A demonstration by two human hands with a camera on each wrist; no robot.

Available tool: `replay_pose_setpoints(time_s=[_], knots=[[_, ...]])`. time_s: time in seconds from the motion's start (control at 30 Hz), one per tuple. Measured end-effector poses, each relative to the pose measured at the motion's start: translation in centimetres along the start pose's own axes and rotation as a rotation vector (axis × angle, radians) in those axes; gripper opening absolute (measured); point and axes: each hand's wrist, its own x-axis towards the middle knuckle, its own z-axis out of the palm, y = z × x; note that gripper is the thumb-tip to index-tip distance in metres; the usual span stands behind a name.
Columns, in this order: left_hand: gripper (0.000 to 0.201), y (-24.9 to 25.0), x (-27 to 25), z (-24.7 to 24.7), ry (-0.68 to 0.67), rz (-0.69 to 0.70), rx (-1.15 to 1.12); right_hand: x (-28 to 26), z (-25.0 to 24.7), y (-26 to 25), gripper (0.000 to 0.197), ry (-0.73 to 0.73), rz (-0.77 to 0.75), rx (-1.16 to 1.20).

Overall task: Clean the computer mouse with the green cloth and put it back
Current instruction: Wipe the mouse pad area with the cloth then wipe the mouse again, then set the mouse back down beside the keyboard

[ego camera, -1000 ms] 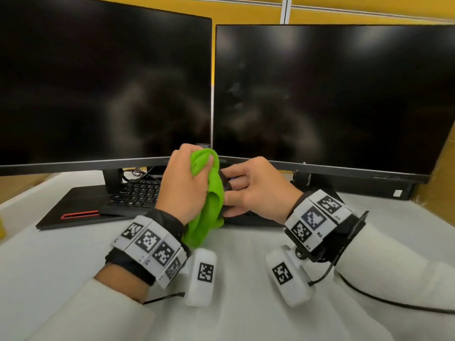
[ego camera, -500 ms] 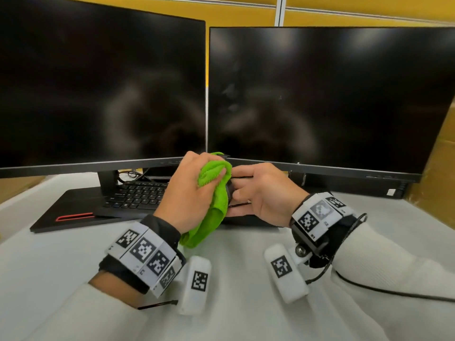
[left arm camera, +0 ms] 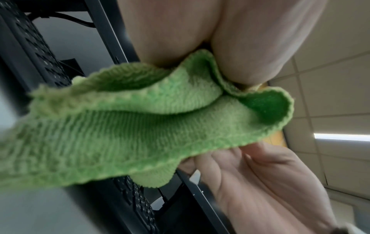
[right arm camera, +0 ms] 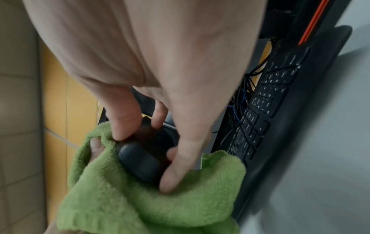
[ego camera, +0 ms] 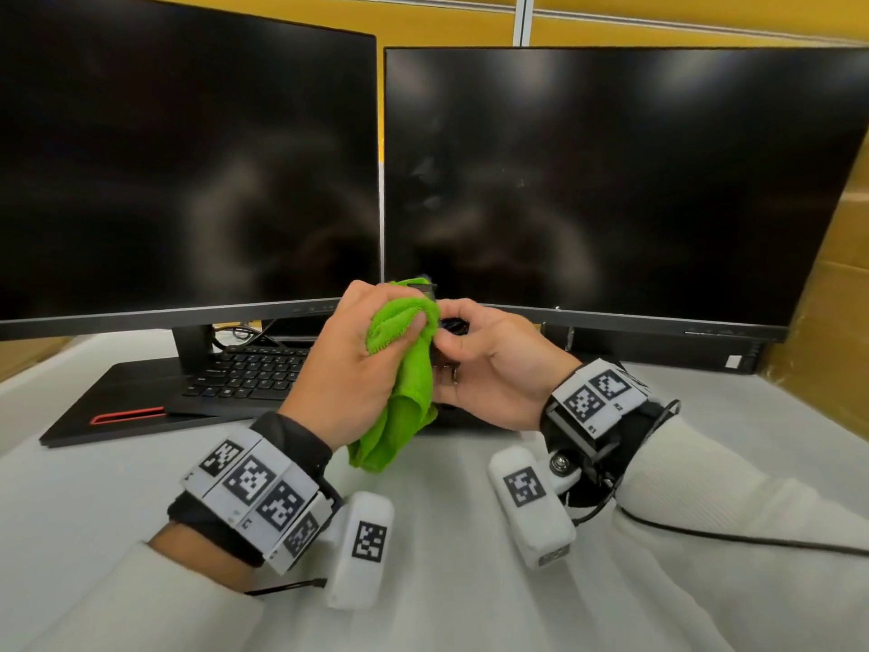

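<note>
Hands: two, both raised above the counter (ego camera: 446, 534), meeting just in front of the gap between the monitors
Left hand (ego camera: 350, 364): grip closed round the cloth (ego camera: 406, 369), thumb pressing a fold of it against the mouse
Right hand (ego camera: 493, 364): grip closed on the mouse (right arm camera: 144, 159), thumb on one side, fingers (right arm camera: 180, 167) curled round the other
Mouse: one, black, held in the air between the two hands, in front of the lower edge of the right monitor; mostly hidden in the head view, plain in the right wrist view with the cloth wrapped under and beside it
Cloth: one, green, bunched; upper part pressed to the mouse, lower end hanging free below the left hand, above the counter
Monitors: two, dark, side by side; left monitor (ego camera: 188, 171), right monitor (ego camera: 611, 181)
Keyboard (ego camera: 249, 374): one, black, under the left monitor, left of the hands
Pad (ego camera: 113, 407): one, black with a red stripe, lying under the keyboard on the counter
Wrist bands: two, each with black-and-white markers, one per wrist
Sleeves: two, white
</note>
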Motion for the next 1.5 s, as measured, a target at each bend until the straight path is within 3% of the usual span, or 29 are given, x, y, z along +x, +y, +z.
replay_pose_setpoints(time_s=[0.13,0.23,0.33,0.5,0.73,0.9,1.0,1.1,1.27,1.37,1.5], knots=[[0.015,-0.4,-0.3,0.3,-0.132,0.053,0.017,0.4,-1.0,-0.5,0.052,0.095,-0.087,0.021],[0.015,-1.0,-0.4,0.1,-0.234,0.012,0.075,0.1,-2.4,-1.3,0.055,0.120,-0.136,0.054],[0.022,-1.9,-0.2,-0.5,-0.141,-0.052,0.144,-0.7,-4.0,-2.2,0.058,0.115,-0.078,0.087],[0.008,-2.7,0.3,-1.2,0.031,-0.172,0.215,-2.1,-4.7,-2.2,0.073,0.083,-0.025,0.134],[0.008,-2.5,0.4,-1.3,0.057,-0.210,0.243,-2.8,-4.5,-2.4,0.048,0.165,-0.029,-0.092],[0.007,-2.2,0.2,-1.3,0.051,-0.230,0.247,-2.9,-4.5,-1.6,0.053,0.205,-0.049,-0.200],[0.007,-2.1,0.3,-1.3,0.052,-0.249,0.250,-2.9,-4.2,-1.0,0.065,0.334,-0.099,-0.385],[0.008,-2.2,0.3,-1.4,0.054,-0.257,0.256,-3.0,-4.4,-1.0,0.072,0.490,-0.130,-0.720],[0.007,-2.1,0.4,-1.5,0.069,-0.253,0.245,-3.8,-6.6,-2.2,0.074,0.519,-0.105,-1.244],[0.007,-2.0,0.4,-1.6,0.070,-0.248,0.241,-4.5,-8.2,-3.5,0.064,0.529,-0.018,-1.482],[0.007,-1.8,0.4,-1.6,0.062,-0.259,0.238,-4.9,-9.7,-5.3,0.056,0.573,0.172,-1.572]])
